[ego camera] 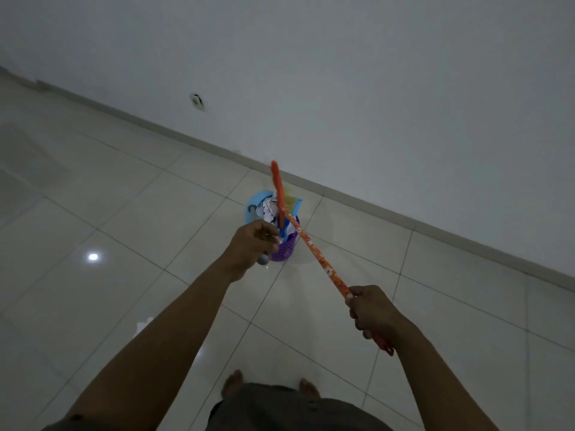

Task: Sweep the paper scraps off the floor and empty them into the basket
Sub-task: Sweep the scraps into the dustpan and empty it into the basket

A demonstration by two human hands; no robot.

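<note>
While I watch through the head camera, looking down at a pale tiled floor [124, 213] beside a white wall [373, 88], both bare arms reach forward. The left hand [253, 244] has its fingers curled round a grey handle [263, 259] that leads to a blue dustpan [258, 200]. The pan hangs over the far rim of a purple basket [284, 248], which stands on the floor near the wall. White paper scraps [270, 209] are heaped in the pan; whether any lie in the basket I cannot tell. The right hand [371, 311] grips the orange patterned broom stick [320, 262] near its upper end, fingers wrapped tight. The stick slants down to the orange broom head [278, 185], which sits against the scraps. One white scrap [145, 323] lies on the floor beside the left forearm, well apart from the basket. Bare feet [233, 381] show at the bottom edge.
</note>
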